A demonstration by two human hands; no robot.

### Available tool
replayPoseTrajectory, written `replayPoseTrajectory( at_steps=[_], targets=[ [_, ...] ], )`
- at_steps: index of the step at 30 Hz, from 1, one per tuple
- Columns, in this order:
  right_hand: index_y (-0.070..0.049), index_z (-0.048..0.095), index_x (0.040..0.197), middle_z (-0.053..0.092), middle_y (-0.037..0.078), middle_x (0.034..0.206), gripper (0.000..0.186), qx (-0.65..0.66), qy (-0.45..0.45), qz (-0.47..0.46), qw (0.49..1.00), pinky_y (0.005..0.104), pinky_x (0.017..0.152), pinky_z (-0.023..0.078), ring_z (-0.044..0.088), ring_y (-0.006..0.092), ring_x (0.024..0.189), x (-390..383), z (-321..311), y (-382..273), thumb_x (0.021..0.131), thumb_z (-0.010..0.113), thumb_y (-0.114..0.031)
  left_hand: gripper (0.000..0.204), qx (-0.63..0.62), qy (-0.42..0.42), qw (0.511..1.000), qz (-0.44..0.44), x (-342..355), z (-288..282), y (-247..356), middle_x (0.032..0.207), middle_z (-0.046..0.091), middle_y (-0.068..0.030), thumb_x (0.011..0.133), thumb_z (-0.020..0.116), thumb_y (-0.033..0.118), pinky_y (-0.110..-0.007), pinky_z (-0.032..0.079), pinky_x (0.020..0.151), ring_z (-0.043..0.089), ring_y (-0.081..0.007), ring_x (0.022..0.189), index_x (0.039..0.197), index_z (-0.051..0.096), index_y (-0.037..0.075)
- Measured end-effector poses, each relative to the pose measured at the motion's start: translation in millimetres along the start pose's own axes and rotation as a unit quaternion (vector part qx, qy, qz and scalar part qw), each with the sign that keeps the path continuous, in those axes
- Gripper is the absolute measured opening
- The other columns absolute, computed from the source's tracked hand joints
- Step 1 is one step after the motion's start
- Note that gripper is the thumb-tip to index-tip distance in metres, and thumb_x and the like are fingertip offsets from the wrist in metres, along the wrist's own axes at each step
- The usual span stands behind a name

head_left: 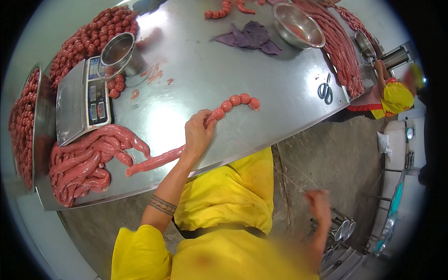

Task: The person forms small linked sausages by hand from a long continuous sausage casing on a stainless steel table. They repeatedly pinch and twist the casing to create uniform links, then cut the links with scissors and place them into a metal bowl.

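Observation:
My left hand is closed around a raw sausage rope near the table's front edge. Past the fingers, the rope continues as several small round tied links curving to the right. Left of the hand it is thick and untied. Out beyond the table edge, my right hand is closed and slightly blurred. Thin pale string stretches between it and the sausage by my left hand. A heap of untied sausage lies at the table's left front corner.
A scale stands at left, with a metal pot beside it. Tied sausages are piled behind. Scissors, a purple cloth and a steel bowl lie right and back. Another person works at far right.

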State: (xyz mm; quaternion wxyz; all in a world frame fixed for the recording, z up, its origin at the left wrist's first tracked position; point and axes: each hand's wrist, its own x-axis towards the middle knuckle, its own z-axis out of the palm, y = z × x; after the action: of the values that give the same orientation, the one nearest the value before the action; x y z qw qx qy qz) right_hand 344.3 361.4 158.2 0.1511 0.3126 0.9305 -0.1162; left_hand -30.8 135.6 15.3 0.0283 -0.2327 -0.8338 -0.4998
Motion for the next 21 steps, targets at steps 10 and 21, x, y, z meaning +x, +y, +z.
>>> replayPoseTrajectory(
  at_steps=[10, 21],
  targets=[
    [-0.011, 0.071, 0.127, 0.077, 0.016, 0.109, 0.037, 0.951, -0.132, 0.087, 0.267, 0.0328, 0.077, 0.058, 0.073, 0.0276, 0.092, -50.4, 141.4, 224.0, 0.094, 0.062, 0.005, 0.031, 0.209, -0.135, 0.925, 0.287, 8.5, -5.2, 2.6, 0.089, 0.055, -0.0032, 0.084, 0.072, 0.009, -0.04, 0.05, 0.071, 0.059, -0.0254, 0.084, 0.108, 0.077, 0.029],
    [-0.003, 0.074, 0.12, 0.076, 0.012, 0.116, 0.058, -0.13, 0.046, -0.071, 0.988, 0.0436, 0.091, 0.057, 0.072, 0.0302, 0.1, 297.5, -1.6, -109.6, 0.075, 0.09, -0.036, 0.059, -0.111, -0.162, 0.978, -0.073, -22.8, -42.2, 0.4, 0.1, 0.077, -0.0191, 0.092, 0.078, 0.006, -0.04, 0.06, 0.08, 0.077, -0.0332, 0.089, 0.147, 0.055, 0.004]
  ],
)
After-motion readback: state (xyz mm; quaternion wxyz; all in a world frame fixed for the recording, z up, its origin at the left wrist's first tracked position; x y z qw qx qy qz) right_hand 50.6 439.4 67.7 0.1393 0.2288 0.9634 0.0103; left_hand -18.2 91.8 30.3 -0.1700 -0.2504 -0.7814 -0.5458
